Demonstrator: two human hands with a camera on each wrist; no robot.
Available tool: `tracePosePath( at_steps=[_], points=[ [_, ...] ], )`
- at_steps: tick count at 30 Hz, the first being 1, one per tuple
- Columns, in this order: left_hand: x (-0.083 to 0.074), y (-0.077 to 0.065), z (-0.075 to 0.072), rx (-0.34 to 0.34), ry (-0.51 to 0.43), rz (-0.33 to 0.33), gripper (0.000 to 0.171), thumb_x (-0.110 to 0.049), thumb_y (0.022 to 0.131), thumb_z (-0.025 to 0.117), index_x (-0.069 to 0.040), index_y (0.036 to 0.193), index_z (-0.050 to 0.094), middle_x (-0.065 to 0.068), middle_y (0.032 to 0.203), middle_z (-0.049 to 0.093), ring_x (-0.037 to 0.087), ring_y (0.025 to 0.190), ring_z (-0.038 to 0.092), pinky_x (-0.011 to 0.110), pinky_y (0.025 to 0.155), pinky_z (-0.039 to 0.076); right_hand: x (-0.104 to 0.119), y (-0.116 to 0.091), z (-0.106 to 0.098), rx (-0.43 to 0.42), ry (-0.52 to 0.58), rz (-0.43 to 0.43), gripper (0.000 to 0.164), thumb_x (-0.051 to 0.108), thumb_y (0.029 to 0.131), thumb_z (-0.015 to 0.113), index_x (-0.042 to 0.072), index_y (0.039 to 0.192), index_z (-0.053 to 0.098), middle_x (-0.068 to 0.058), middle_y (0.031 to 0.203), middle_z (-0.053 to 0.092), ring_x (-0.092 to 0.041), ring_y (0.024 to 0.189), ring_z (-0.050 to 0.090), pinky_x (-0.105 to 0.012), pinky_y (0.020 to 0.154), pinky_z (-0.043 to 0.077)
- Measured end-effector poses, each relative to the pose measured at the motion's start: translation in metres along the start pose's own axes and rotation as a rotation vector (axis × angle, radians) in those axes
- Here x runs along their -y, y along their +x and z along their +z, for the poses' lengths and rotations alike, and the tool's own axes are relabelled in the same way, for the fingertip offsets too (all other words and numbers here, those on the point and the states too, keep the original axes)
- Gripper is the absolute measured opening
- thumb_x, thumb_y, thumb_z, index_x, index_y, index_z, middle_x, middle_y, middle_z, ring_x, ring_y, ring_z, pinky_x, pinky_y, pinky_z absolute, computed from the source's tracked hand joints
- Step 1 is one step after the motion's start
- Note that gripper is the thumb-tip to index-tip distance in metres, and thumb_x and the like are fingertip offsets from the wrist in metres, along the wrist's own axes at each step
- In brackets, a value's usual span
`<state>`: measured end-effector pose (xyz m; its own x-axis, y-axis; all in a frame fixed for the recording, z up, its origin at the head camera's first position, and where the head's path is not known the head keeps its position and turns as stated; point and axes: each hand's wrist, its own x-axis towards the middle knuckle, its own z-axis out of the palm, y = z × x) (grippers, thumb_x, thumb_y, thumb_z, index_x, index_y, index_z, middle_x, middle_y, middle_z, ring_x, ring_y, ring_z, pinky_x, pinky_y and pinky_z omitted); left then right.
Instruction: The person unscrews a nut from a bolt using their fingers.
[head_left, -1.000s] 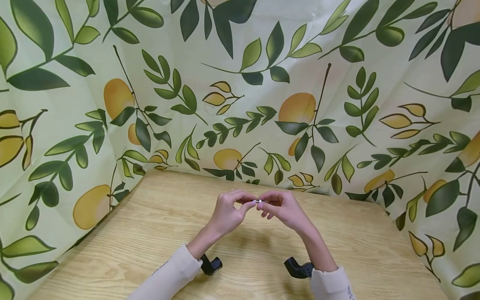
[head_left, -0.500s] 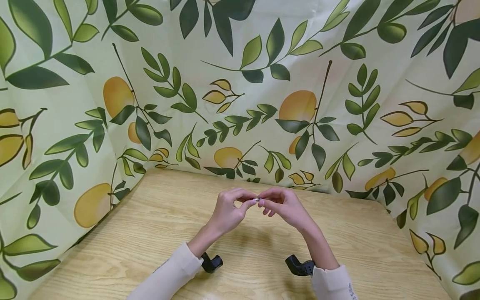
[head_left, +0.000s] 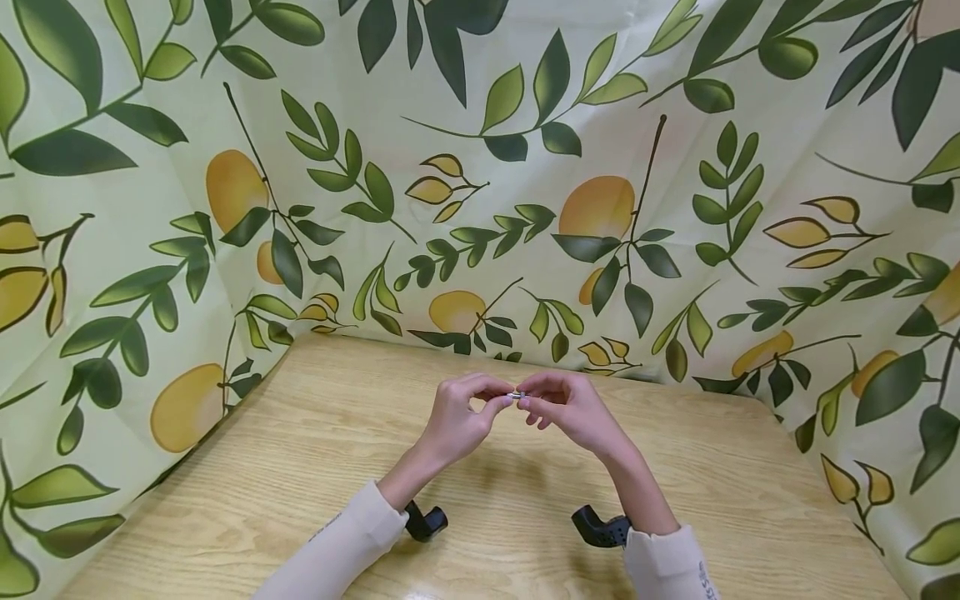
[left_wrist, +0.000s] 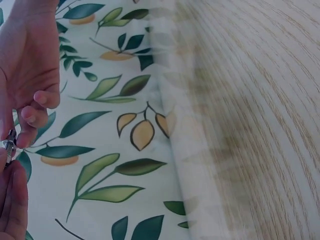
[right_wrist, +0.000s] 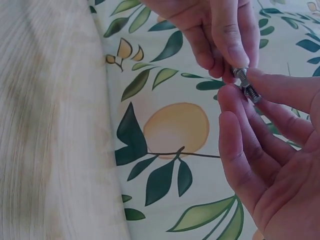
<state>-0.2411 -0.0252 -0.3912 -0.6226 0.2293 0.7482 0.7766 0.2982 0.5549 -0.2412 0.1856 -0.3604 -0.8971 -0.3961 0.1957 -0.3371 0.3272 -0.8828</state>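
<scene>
The left hand [head_left: 456, 423] and right hand [head_left: 576, 417] both pinch a small threaded metal piece [right_wrist: 244, 83] between them, presumably so that 1 grip steadies it against the other.

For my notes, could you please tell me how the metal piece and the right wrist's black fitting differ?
The metal piece is small, silvery and threaded; the black fitting is larger, and bent. The left hand and right hand pinch the metal piece; the black fitting sits at the right wrist.
</scene>
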Motion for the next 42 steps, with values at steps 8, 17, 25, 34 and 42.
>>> tracePosePath(
  at_steps=[8, 17, 25, 34, 42],
  points=[
    [-0.0001, 0.0005, 0.0004, -0.008, -0.017, 0.014, 0.006, -0.005, 0.089, 0.08, -0.007, 0.095, 0.08, 0.004, 0.09, 0.08, 0.014, 0.08, 0.075, 0.023, 0.071, 0.059, -0.0002, 0.0003, -0.0013, 0.048, -0.034, 0.001, 0.027, 0.013, 0.098, 0.071, -0.005, 0.118, 0.071, -0.029, 0.102, 0.073, -0.015, 0.072, 0.072, -0.03, 0.068, 0.062],
    [-0.0005, 0.0016, -0.0005, -0.02, -0.012, 0.039, 0.006, -0.005, 0.088, 0.08, -0.006, 0.095, 0.08, 0.004, 0.089, 0.08, 0.014, 0.079, 0.074, 0.024, 0.071, 0.06, 0.0046, -0.0001, -0.0018, 0.01, -0.012, -0.005, 0.025, 0.014, 0.098, 0.071, -0.003, 0.116, 0.072, -0.021, 0.104, 0.075, -0.026, 0.078, 0.073, -0.032, 0.069, 0.062],
    [-0.0004, 0.0013, -0.0013, -0.023, 0.007, 0.017, 0.007, -0.004, 0.088, 0.08, -0.006, 0.094, 0.08, 0.003, 0.088, 0.08, 0.014, 0.078, 0.074, 0.023, 0.068, 0.058, 0.0018, -0.0001, -0.002, 0.063, -0.042, -0.003, 0.025, 0.014, 0.099, 0.069, -0.005, 0.116, 0.071, -0.022, 0.099, 0.075, -0.018, 0.074, 0.073, -0.032, 0.068, 0.062],
    [-0.0023, 0.0025, -0.0005, -0.019, 0.0, 0.036, 0.007, -0.004, 0.088, 0.081, -0.005, 0.094, 0.08, 0.005, 0.089, 0.08, 0.014, 0.078, 0.074, 0.024, 0.07, 0.06, 0.0015, -0.0002, -0.0011, 0.005, -0.01, -0.025, 0.022, 0.013, 0.099, 0.07, -0.002, 0.115, 0.071, -0.024, 0.106, 0.074, -0.021, 0.077, 0.073, -0.035, 0.07, 0.063],
    [-0.0027, 0.0015, -0.001, -0.021, -0.011, 0.017, 0.007, -0.004, 0.088, 0.08, -0.006, 0.094, 0.08, 0.004, 0.089, 0.08, 0.014, 0.079, 0.075, 0.023, 0.071, 0.06, 0.0014, -0.0003, -0.0004, 0.023, -0.025, 0.004, 0.025, 0.014, 0.096, 0.073, -0.003, 0.115, 0.072, -0.021, 0.098, 0.074, -0.017, 0.072, 0.072, -0.031, 0.068, 0.062]
  ],
)
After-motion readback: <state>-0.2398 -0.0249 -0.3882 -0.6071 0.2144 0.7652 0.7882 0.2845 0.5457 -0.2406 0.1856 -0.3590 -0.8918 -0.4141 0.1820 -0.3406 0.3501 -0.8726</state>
